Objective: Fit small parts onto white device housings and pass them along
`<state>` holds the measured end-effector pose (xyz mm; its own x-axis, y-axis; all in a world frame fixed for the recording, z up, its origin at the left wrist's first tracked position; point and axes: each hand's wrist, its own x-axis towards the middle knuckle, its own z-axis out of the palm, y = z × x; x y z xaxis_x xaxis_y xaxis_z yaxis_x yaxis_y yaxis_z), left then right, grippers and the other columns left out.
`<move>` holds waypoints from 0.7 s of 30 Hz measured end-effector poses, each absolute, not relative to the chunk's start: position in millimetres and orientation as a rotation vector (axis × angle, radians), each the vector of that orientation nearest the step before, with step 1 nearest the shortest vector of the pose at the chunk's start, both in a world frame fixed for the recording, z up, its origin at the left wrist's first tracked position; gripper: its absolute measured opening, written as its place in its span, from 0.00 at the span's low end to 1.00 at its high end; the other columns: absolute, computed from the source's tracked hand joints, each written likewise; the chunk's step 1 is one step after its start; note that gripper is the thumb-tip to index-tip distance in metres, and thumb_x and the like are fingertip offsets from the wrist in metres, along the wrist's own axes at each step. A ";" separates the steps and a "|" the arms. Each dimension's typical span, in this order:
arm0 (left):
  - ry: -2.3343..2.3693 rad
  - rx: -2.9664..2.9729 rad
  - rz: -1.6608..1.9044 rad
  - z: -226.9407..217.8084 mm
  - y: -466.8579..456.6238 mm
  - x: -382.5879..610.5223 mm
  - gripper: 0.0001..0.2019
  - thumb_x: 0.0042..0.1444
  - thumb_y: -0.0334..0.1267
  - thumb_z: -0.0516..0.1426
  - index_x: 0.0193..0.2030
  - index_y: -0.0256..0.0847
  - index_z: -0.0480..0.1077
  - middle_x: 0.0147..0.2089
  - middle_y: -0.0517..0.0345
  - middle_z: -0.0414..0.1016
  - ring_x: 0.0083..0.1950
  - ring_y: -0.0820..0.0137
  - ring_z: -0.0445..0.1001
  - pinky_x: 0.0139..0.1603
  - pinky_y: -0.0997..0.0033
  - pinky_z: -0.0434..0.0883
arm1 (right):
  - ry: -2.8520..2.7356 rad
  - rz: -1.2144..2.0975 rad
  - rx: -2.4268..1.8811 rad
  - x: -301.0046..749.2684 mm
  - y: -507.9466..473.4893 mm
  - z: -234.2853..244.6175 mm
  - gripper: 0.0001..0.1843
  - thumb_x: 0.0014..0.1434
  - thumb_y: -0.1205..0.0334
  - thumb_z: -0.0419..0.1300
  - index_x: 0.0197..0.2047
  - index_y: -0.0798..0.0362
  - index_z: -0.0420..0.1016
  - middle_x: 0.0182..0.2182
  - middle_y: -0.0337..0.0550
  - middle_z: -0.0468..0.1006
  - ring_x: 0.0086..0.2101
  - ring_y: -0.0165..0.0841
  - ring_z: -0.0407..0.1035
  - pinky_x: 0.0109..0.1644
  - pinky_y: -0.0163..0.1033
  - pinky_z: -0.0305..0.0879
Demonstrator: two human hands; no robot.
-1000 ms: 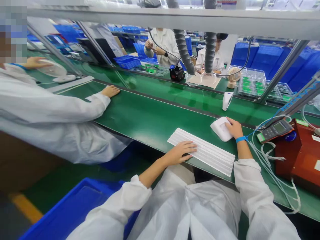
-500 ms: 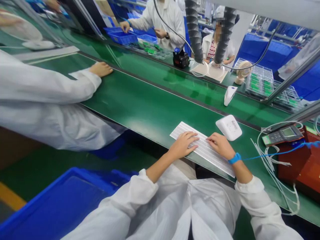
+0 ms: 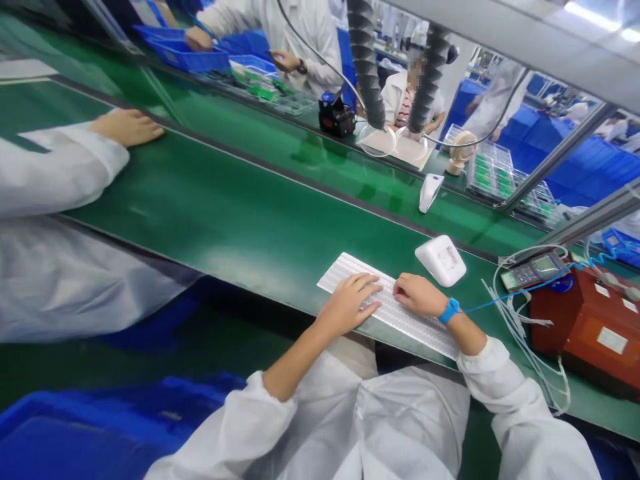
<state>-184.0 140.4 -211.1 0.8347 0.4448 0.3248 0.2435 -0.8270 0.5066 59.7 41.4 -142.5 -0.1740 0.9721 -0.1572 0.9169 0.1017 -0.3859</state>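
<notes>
On the green bench in front of me lies a long white sheet (image 3: 415, 325), apparently labels in rows. My left hand (image 3: 349, 305) rests flat on its left part, fingers spread. Over its middle, my right hand (image 3: 423, 294) has thumb and fingers pinched together at the surface; whatever is between the fingertips is hidden. A blue wrist strap (image 3: 449, 311) with a cord circles my right wrist. Just beyond that hand sits a white rounded device (image 3: 441, 261) with a printed label.
A co-worker's hand (image 3: 128, 127) rests on the bench at left. A red-brown box (image 3: 585, 327), a handheld meter (image 3: 534, 272) and loose white tubes (image 3: 517, 330) lie at right. A white handheld device (image 3: 430, 193) lies farther back. A blue bin (image 3: 100, 427) stands at lower left.
The camera view has turned right, bringing more of the red-brown box into sight. My right fingers have curled in tighter over the sheet. My left hand stays flat on it.
</notes>
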 end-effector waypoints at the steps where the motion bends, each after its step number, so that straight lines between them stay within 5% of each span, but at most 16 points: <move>1: 0.508 2.568 0.609 -212.2 141.0 -184.4 0.17 0.76 0.46 0.62 0.67 0.47 0.78 0.74 0.47 0.77 0.74 0.47 0.72 0.75 0.39 0.72 | -2.238 0.621 -1.937 59.0 43.8 -141.6 0.05 0.71 0.71 0.65 0.46 0.54 0.83 0.43 0.46 0.82 0.43 0.38 0.77 0.49 0.40 0.68; 14: 0.512 2.592 0.581 -212.7 145.7 -189.6 0.16 0.76 0.45 0.60 0.66 0.50 0.79 0.71 0.48 0.79 0.72 0.47 0.74 0.72 0.39 0.75 | -1.756 0.670 -1.631 88.2 23.8 -143.3 0.04 0.66 0.69 0.64 0.42 0.51 0.79 0.41 0.42 0.81 0.39 0.35 0.74 0.48 0.39 0.71; 16: 0.513 2.565 0.595 -207.8 152.0 -181.1 0.15 0.76 0.45 0.60 0.64 0.49 0.80 0.68 0.48 0.81 0.70 0.47 0.75 0.72 0.40 0.75 | -1.617 0.495 -1.587 115.9 19.6 -136.0 0.03 0.68 0.66 0.63 0.41 0.50 0.79 0.48 0.47 0.83 0.47 0.39 0.77 0.57 0.44 0.73; 21: 0.392 2.314 0.623 -188.0 174.0 -102.1 0.20 0.76 0.47 0.60 0.70 0.49 0.75 0.70 0.48 0.80 0.68 0.52 0.78 0.67 0.48 0.80 | -1.505 0.246 -1.655 183.0 28.4 -124.8 0.02 0.66 0.63 0.65 0.39 0.48 0.80 0.66 0.51 0.79 0.68 0.48 0.68 0.78 0.61 0.56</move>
